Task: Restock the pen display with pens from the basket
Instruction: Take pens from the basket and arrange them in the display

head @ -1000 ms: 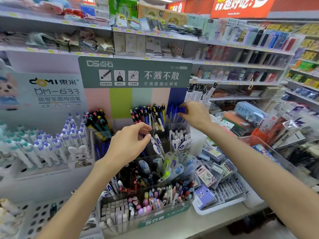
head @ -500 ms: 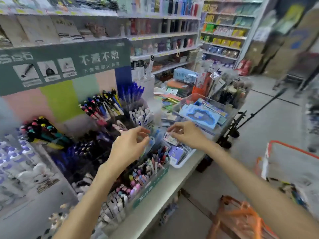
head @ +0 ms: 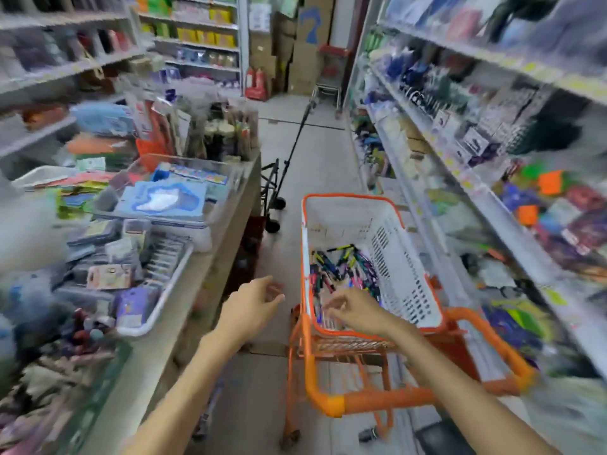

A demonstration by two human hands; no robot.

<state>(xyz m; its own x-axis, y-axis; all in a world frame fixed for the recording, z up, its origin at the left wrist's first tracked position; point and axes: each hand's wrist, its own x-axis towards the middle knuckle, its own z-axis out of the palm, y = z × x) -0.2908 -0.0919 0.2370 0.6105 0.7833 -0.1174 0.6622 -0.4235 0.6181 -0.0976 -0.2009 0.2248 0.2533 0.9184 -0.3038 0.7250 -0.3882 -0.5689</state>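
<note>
A white basket with an orange rim [head: 407, 257] rides on an orange cart in the aisle. Several loose pens [head: 341, 267] in mixed colours lie on its bottom. My right hand [head: 358, 310] reaches over the near rim into the basket, fingers loosely spread just above the pens, holding nothing. My left hand [head: 253, 307] hovers empty over the floor left of the basket, fingers relaxed. The pen display [head: 49, 356] is a blurred patch at the lower left edge.
The counter [head: 203, 274] on the left carries trays of stationery and a clear box. Stocked shelves [head: 492, 165] line the right side of the aisle. A black folding trolley [head: 279, 182] stands ahead, another cart far back. The orange cart handle [head: 394, 402] is near me.
My view has swung right from the pen display to the aisle and basket. Both hands left the display; the right one now reaches into the basket.
</note>
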